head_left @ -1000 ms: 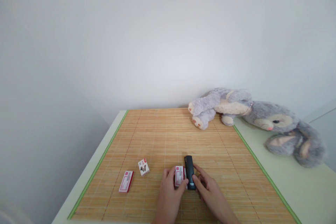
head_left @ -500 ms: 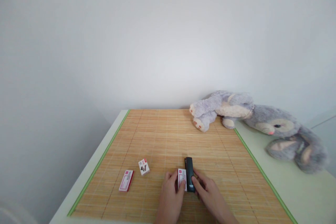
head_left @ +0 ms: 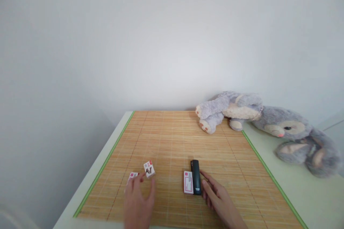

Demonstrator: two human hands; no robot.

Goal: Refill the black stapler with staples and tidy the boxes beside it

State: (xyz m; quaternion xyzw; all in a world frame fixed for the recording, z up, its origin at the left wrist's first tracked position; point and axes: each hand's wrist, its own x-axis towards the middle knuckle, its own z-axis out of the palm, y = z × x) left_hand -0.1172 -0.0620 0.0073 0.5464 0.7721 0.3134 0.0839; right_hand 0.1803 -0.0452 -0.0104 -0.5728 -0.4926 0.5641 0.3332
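Note:
A black stapler (head_left: 196,178) lies lengthwise on the bamboo mat, and a flat white box with a pink-red border (head_left: 188,182) sits against its left side. My right hand (head_left: 216,195) rests at the stapler's right side, fingers loosely curved and thumb near its edge, holding nothing. To the left, my left hand (head_left: 139,198) is spread, with thumb and fingers apart. It reaches over a second flat white-and-red box (head_left: 133,175), partly hiding it. Just beyond its fingertips stands a small white box with a dark picture (head_left: 149,169); whether the fingers touch it I cannot tell.
A bamboo mat (head_left: 172,139) with green edging covers much of the pale table (head_left: 319,193). At the back right a grey plush rabbit (head_left: 282,123) lies across the mat's corner and the table. A bare wall (head_left: 166,43) rises behind.
My left hand has let go of the flat box beside the stapler and moved left to the other two boxes. My right thumb has come off the stapler's top.

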